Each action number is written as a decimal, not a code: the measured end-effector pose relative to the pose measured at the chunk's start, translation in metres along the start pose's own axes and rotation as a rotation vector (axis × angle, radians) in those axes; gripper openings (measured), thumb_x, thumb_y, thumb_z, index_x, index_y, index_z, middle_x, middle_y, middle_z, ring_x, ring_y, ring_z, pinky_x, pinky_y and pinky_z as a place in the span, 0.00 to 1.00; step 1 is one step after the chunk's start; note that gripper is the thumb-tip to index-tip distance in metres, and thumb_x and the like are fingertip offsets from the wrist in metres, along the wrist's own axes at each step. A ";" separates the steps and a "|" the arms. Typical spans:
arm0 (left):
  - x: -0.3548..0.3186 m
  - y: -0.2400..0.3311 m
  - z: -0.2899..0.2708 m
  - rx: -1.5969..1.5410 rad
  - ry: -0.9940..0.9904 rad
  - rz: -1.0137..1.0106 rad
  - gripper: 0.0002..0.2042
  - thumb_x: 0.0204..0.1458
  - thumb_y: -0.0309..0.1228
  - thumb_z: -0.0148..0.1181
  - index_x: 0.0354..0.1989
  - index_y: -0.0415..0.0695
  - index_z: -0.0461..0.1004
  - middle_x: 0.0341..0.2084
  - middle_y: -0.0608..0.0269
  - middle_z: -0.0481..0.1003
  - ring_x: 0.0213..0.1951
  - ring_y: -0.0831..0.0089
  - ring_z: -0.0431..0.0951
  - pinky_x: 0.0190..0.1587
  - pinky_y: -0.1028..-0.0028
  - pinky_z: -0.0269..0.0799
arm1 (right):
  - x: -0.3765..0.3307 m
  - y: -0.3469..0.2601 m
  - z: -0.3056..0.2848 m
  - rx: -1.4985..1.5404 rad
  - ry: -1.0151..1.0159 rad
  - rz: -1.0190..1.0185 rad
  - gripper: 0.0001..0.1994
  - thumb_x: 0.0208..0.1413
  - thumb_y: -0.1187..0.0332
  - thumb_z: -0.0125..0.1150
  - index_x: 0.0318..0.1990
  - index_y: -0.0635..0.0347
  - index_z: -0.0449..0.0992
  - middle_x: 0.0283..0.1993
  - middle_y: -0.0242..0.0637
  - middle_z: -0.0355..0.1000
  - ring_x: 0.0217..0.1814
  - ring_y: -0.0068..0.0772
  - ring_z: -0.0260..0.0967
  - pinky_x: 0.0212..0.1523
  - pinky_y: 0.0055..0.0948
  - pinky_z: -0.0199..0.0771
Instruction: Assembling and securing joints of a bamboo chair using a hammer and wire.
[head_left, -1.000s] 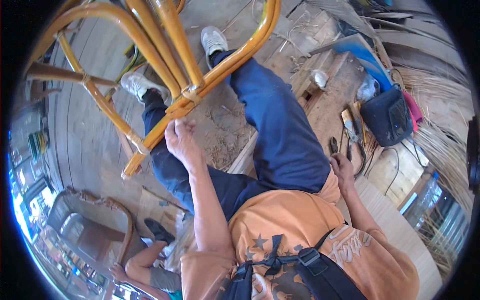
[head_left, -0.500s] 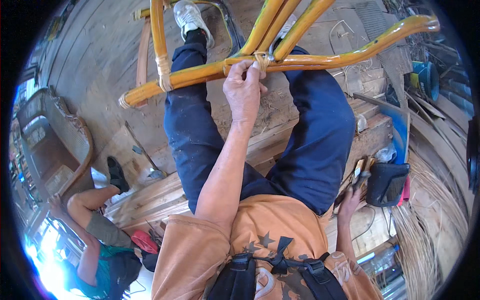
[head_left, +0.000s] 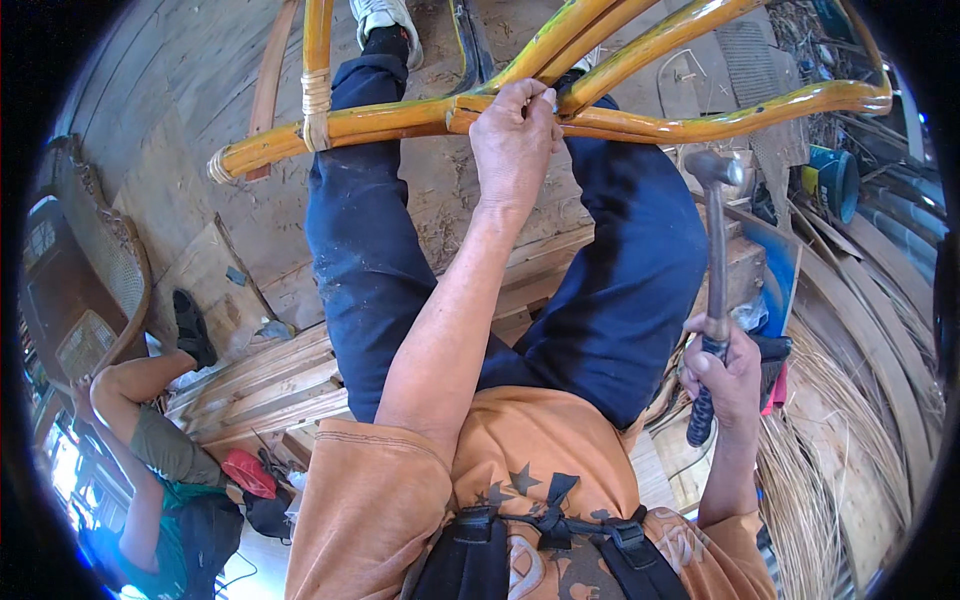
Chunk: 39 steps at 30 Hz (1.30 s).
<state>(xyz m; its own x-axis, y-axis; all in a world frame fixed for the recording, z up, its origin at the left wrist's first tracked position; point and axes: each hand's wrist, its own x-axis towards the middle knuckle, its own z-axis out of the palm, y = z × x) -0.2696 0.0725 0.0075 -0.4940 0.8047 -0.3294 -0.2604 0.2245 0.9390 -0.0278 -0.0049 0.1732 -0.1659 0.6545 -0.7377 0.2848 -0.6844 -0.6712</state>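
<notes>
A glossy yellow-brown rattan frame lies across my knees, several poles meeting near its middle. At that joint my left hand is closed in a pinch against the poles. Whatever sits between its thumb and fingers is hidden, and so is the joint's pale binding. Off to the right, my right hand grips a hammer by its dark wrapped handle. The hammer stands head up, beside my right knee and apart from the frame. A pale wrapped binding circles the frame's left upright.
Stacked planks lie below and left of my legs. A bundle of thin pale strips spreads at the right, near a dark pouch. At the left, another person's bent leg is beside a cane-backed chair.
My right hand has come up from the tools at the right with the hammer in it. The frame has shifted slightly; my left hand stays at the joint, now covering its binding.
</notes>
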 end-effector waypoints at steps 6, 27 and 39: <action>0.000 0.003 -0.003 0.076 -0.004 -0.021 0.08 0.54 0.28 0.54 0.36 0.35 0.75 0.15 0.66 0.71 0.17 0.83 0.71 0.22 0.82 0.68 | 0.015 -0.028 0.016 -0.209 -0.041 -0.031 0.18 0.50 0.69 0.62 0.46 0.66 0.67 0.24 0.28 0.64 0.20 0.16 0.60 0.22 0.17 0.61; 0.005 -0.008 -0.004 0.471 0.032 0.071 0.10 0.51 0.38 0.53 0.35 0.49 0.78 0.21 0.54 0.76 0.28 0.53 0.77 0.36 0.61 0.72 | 0.086 -0.074 0.056 -1.077 0.051 -0.200 0.16 0.50 0.67 0.61 0.45 0.61 0.67 0.29 0.44 0.70 0.28 0.37 0.68 0.34 0.32 0.69; 0.004 -0.009 -0.002 0.569 0.033 0.110 0.09 0.51 0.39 0.53 0.33 0.52 0.79 0.25 0.55 0.77 0.31 0.53 0.77 0.37 0.59 0.72 | 0.097 -0.095 0.067 -1.273 -0.046 -0.205 0.14 0.54 0.65 0.59 0.43 0.63 0.67 0.30 0.48 0.71 0.29 0.43 0.71 0.32 0.34 0.69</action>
<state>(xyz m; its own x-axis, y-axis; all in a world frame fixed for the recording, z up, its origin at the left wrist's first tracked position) -0.2707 0.0727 -0.0023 -0.5208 0.8245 -0.2211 0.2767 0.4081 0.8700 -0.1340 0.1015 0.1605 -0.3381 0.6816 -0.6490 0.9409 0.2297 -0.2489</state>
